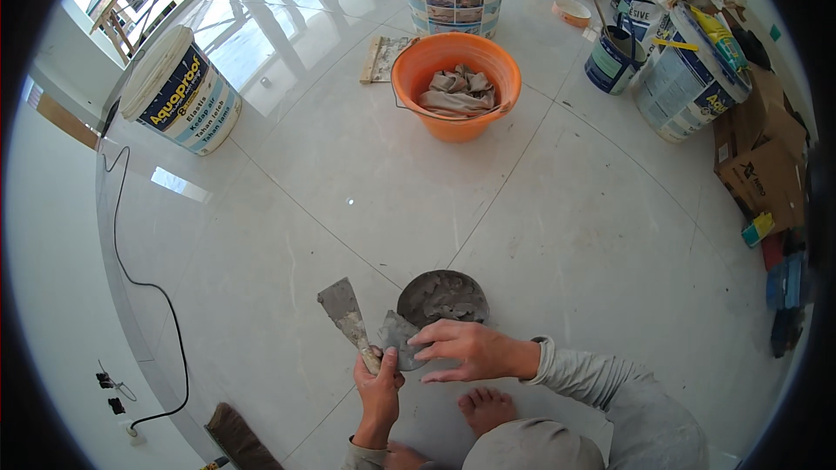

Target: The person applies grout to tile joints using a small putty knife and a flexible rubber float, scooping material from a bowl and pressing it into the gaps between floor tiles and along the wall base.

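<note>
My left hand (379,396) grips a putty knife (347,313) by its handle, blade tilted up and smeared with grey paste. Its thumb also rests on a flat grey piece (401,350), perhaps a second scraper. My right hand (466,350) is open, fingers apart, with fingertips at the right side of that piece; whether they touch it is hard to tell. Just behind them, a round dark container (442,294) of lumpy grey paste sits on the tiled floor.
An orange bucket (453,126) with cloth stands ahead, beside a wooden-edged board (376,65). Large tubs (192,96) stand left and behind. Cans, pails (679,96) and cardboard boxes (758,165) line the right. A black cable (157,287) runs along the left wall, near a brush head (244,439).
</note>
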Demonstrator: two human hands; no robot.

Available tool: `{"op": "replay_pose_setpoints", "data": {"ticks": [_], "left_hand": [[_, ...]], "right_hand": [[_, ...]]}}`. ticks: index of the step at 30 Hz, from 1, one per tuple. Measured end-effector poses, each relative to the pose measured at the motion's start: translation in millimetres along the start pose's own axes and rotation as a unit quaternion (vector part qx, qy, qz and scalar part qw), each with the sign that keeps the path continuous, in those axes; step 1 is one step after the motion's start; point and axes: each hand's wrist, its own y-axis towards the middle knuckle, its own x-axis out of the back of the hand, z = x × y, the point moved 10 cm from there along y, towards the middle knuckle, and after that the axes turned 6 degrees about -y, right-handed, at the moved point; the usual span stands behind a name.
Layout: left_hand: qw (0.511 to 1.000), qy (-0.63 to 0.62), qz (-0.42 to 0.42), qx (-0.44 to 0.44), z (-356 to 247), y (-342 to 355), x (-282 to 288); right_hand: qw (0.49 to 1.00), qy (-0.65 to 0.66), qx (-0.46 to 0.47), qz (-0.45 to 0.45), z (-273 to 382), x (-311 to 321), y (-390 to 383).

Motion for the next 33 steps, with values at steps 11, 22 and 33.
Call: {"op": "replay_pose_setpoints", "data": {"ticks": [11,22,33], "left_hand": [[0.999,0.01,-0.03,0.004,14.5,5.4,40.5],[0.999,0.041,-0.003,-0.027,-13.5,24.8,22.6],[0.997,0.038,-0.013,-0.069,-30.3,44.9,34.6]], "right_hand": [[0.812,-0.063,-0.457,0.357,-158.4,12.8,-78.2],[0.843,0.126,-0.518,-0.075,-189.6,21.0,-67.3],[0.896,0.084,-0.325,-0.29,-243.6,276.0,182.4]]}}
